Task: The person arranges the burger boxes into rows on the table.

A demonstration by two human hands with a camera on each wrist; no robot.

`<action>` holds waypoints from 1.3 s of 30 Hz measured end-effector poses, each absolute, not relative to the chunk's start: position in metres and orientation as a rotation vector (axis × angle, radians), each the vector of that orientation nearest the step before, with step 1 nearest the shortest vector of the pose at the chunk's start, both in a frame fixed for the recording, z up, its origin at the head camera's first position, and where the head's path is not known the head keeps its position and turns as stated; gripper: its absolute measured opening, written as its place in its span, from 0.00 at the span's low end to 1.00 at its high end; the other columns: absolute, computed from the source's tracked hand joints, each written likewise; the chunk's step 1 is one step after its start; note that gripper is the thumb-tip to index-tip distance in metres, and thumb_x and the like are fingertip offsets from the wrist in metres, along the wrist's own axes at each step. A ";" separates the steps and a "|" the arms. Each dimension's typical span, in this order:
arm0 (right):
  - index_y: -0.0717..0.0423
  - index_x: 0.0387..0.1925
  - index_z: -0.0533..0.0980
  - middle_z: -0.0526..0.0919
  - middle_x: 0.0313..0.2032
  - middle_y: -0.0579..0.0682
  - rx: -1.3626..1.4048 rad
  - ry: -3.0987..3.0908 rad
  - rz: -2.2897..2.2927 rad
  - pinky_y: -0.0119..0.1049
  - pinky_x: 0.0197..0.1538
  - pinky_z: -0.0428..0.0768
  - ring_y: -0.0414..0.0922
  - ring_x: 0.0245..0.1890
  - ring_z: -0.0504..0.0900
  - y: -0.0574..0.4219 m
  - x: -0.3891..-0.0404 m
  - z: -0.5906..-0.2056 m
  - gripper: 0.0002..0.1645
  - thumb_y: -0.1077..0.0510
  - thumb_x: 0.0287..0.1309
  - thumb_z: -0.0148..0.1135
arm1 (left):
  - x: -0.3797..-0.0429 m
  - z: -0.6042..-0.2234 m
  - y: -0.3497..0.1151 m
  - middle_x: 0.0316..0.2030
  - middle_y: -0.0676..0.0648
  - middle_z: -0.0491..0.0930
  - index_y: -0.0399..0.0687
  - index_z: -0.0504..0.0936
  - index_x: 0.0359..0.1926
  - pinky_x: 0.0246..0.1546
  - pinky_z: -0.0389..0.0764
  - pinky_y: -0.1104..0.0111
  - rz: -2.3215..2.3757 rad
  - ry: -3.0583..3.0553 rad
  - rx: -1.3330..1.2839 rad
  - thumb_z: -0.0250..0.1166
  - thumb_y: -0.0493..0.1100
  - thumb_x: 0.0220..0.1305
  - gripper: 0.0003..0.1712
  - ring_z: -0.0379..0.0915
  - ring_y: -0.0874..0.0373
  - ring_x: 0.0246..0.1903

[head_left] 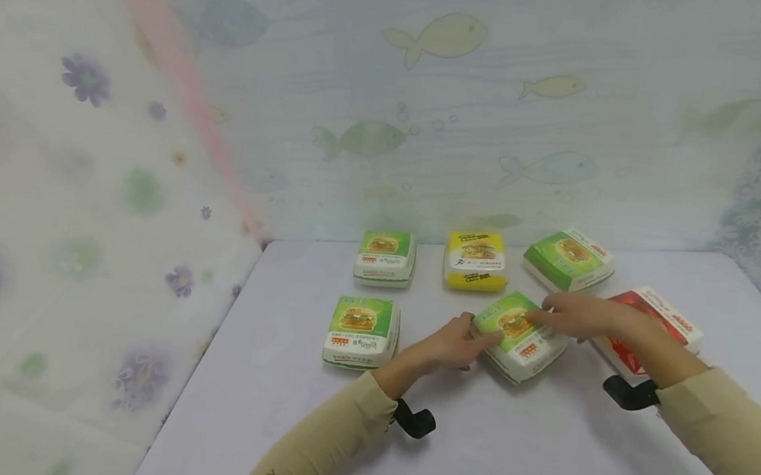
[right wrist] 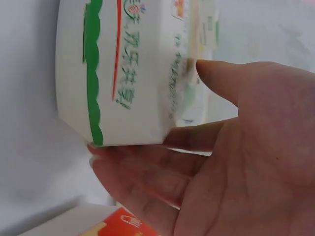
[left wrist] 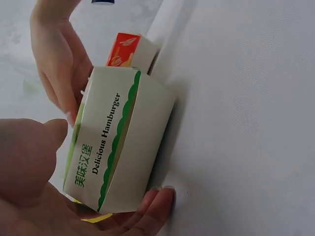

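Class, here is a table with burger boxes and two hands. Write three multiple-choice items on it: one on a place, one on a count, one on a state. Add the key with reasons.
1. Where is the yellow box?
A. back row, between two green boxes
B. front left corner
C. under the red box

2. How many green-topped boxes are on the table?
A. two
B. four
C. six

3. How is the green box nearest the hands held?
A. untouched
B. left hand alone
C. left hand and right hand, one each side

Key: A, green boxes flank it; B, four green tops show; C, both hands touch it.
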State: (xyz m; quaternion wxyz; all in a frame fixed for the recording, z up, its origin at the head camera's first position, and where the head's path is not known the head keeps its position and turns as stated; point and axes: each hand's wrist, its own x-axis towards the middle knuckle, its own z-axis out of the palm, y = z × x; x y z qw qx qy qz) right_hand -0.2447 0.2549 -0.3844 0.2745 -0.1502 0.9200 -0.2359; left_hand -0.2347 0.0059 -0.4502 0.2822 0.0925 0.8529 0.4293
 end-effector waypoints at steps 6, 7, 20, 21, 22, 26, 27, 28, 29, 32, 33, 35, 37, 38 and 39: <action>0.67 0.44 0.78 0.80 0.36 0.53 -0.391 2.440 -0.683 0.43 0.37 0.85 0.47 0.34 0.82 0.252 -0.243 -0.395 0.28 0.43 0.77 0.52 | -0.245 -0.448 0.004 0.61 0.38 0.72 0.37 0.57 0.76 0.42 0.82 0.63 1.190 2.277 0.289 0.58 0.61 0.75 0.43 0.80 0.54 0.39; 0.66 0.42 0.78 0.80 0.34 0.53 -0.386 2.436 -0.686 0.43 0.37 0.85 0.47 0.33 0.82 0.251 -0.242 -0.395 0.28 0.43 0.77 0.52 | -0.248 -0.448 0.003 0.63 0.38 0.70 0.38 0.57 0.77 0.43 0.82 0.63 1.205 2.274 0.288 0.57 0.60 0.76 0.43 0.79 0.54 0.41; 0.65 0.36 0.74 0.83 0.33 0.56 -0.344 2.445 -0.690 0.47 0.39 0.86 0.51 0.33 0.85 0.251 -0.239 -0.392 0.29 0.41 0.77 0.50 | -0.244 -0.448 0.001 0.63 0.39 0.71 0.35 0.54 0.78 0.51 0.80 0.60 1.178 2.257 0.229 0.57 0.66 0.74 0.49 0.80 0.54 0.39; 0.65 0.36 0.74 0.82 0.33 0.56 -0.342 2.448 -0.699 0.47 0.39 0.86 0.51 0.33 0.85 0.251 -0.238 -0.392 0.29 0.42 0.77 0.50 | -0.244 -0.448 0.001 0.61 0.39 0.72 0.34 0.55 0.77 0.48 0.81 0.61 1.178 2.253 0.237 0.57 0.65 0.74 0.49 0.80 0.54 0.38; 0.65 0.36 0.74 0.82 0.33 0.56 -0.338 2.451 -0.706 0.47 0.39 0.86 0.51 0.33 0.85 0.250 -0.237 -0.393 0.29 0.42 0.77 0.50 | -0.244 -0.447 0.002 0.60 0.39 0.73 0.34 0.56 0.76 0.46 0.82 0.62 1.176 2.254 0.245 0.58 0.65 0.74 0.48 0.80 0.54 0.38; 0.67 0.42 0.73 0.82 0.34 0.57 -0.323 2.458 -0.739 0.46 0.39 0.85 0.50 0.33 0.84 0.247 -0.230 -0.394 0.28 0.43 0.78 0.49 | -0.248 -0.446 0.002 0.59 0.40 0.74 0.35 0.60 0.75 0.45 0.83 0.62 1.174 2.279 0.244 0.58 0.63 0.74 0.45 0.78 0.55 0.41; 0.68 0.44 0.73 0.82 0.34 0.56 -0.318 2.458 -0.741 0.45 0.39 0.85 0.50 0.34 0.84 0.246 -0.228 -0.394 0.29 0.43 0.78 0.49 | -0.249 -0.446 0.002 0.60 0.40 0.74 0.36 0.61 0.75 0.47 0.82 0.62 1.170 2.288 0.238 0.58 0.64 0.74 0.44 0.78 0.55 0.43; 0.69 0.45 0.73 0.82 0.35 0.56 -0.318 2.457 -0.744 0.45 0.39 0.85 0.49 0.34 0.84 0.246 -0.226 -0.395 0.29 0.42 0.78 0.49 | -0.250 -0.446 0.002 0.61 0.40 0.74 0.37 0.61 0.75 0.49 0.81 0.61 1.166 2.294 0.235 0.58 0.64 0.74 0.44 0.77 0.55 0.45; 0.69 0.47 0.73 0.83 0.35 0.56 -0.322 2.456 -0.749 0.44 0.39 0.84 0.49 0.34 0.84 0.245 -0.225 -0.395 0.29 0.43 0.78 0.48 | -0.250 -0.446 0.001 0.62 0.40 0.74 0.37 0.62 0.75 0.51 0.81 0.60 1.167 2.297 0.234 0.58 0.64 0.74 0.44 0.76 0.55 0.46; 0.69 0.48 0.73 0.83 0.34 0.56 -0.324 2.464 -0.749 0.43 0.39 0.84 0.48 0.34 0.84 0.244 -0.223 -0.397 0.29 0.43 0.78 0.48 | -0.252 -0.449 0.001 0.64 0.40 0.73 0.38 0.63 0.75 0.55 0.79 0.59 1.167 2.297 0.235 0.57 0.65 0.74 0.43 0.76 0.55 0.49; 0.69 0.47 0.73 0.83 0.34 0.56 -0.327 2.468 -0.752 0.43 0.39 0.84 0.48 0.34 0.84 0.244 -0.222 -0.397 0.29 0.43 0.78 0.48 | -0.252 -0.449 0.001 0.64 0.40 0.73 0.38 0.63 0.75 0.56 0.78 0.58 1.166 2.297 0.238 0.57 0.65 0.74 0.43 0.75 0.54 0.50; 0.69 0.46 0.73 0.83 0.34 0.55 -0.326 2.471 -0.759 0.43 0.39 0.85 0.48 0.34 0.84 0.245 -0.222 -0.398 0.28 0.43 0.78 0.48 | -0.252 -0.449 0.001 0.64 0.40 0.73 0.38 0.63 0.75 0.58 0.78 0.57 1.172 2.292 0.239 0.57 0.65 0.74 0.43 0.75 0.54 0.51; 0.68 0.47 0.72 0.82 0.35 0.55 -0.319 2.456 -0.795 0.44 0.39 0.85 0.48 0.34 0.83 0.246 -0.220 -0.399 0.29 0.42 0.78 0.48 | -0.251 -0.449 0.001 0.64 0.40 0.73 0.38 0.62 0.75 0.59 0.77 0.56 1.177 2.286 0.246 0.57 0.65 0.74 0.44 0.75 0.53 0.53; 0.69 0.48 0.72 0.82 0.36 0.55 -0.314 2.442 -0.814 0.44 0.40 0.85 0.47 0.35 0.83 0.246 -0.219 -0.400 0.30 0.41 0.78 0.49 | -0.251 -0.450 0.001 0.64 0.39 0.73 0.38 0.62 0.75 0.60 0.77 0.56 1.183 2.279 0.251 0.56 0.65 0.74 0.44 0.75 0.52 0.53; 0.69 0.49 0.71 0.81 0.36 0.55 -0.312 2.428 -0.830 0.43 0.40 0.85 0.47 0.35 0.82 0.247 -0.218 -0.402 0.32 0.39 0.77 0.50 | -0.251 -0.450 0.001 0.64 0.39 0.73 0.37 0.62 0.75 0.60 0.76 0.55 1.190 2.272 0.256 0.56 0.65 0.74 0.44 0.75 0.52 0.53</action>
